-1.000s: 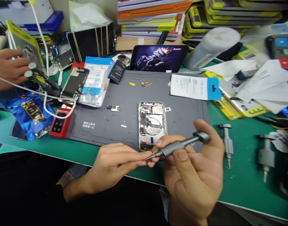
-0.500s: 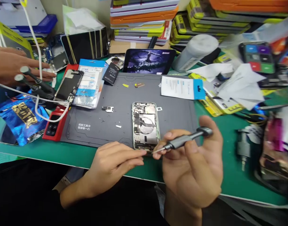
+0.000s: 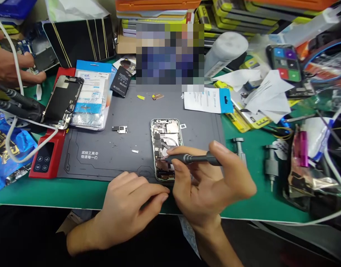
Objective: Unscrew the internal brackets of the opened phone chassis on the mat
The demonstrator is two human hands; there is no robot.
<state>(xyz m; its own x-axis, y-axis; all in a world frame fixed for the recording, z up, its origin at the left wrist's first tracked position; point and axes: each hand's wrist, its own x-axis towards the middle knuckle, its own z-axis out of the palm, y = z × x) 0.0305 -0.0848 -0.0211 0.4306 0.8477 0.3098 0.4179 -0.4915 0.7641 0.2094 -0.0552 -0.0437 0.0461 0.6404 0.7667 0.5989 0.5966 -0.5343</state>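
An opened phone body [image 3: 168, 139] with bare inner parts lies on the dark grey mat [image 3: 137, 115]. My right hand [image 3: 206, 178] grips a dark grey screwdriver [image 3: 192, 159], tilted so that its tip points left into the lower half of the phone; whether the tip touches a part I cannot tell. Just left of the phone's bottom edge rests my left hand [image 3: 131, 207], fingers curled, thumb and forefinger tips together; anything between them is too small to see. A small card tray [image 3: 183, 126] sticks out at the phone's right side.
Left of the phone lie a small metal part [image 3: 120, 129], a phone screen [image 3: 63, 98] and a red device [image 3: 45, 157]. Two more screwdrivers, one nearer [image 3: 271, 167] and one farther [image 3: 239, 148], stand at the right. Another person's hand [image 3: 14, 66] is at the upper left.
My right hand has moved left and forward, bringing the screwdriver tip from below the phone's edge to over its inside. My left hand stays near the edge. The view has shifted slightly.
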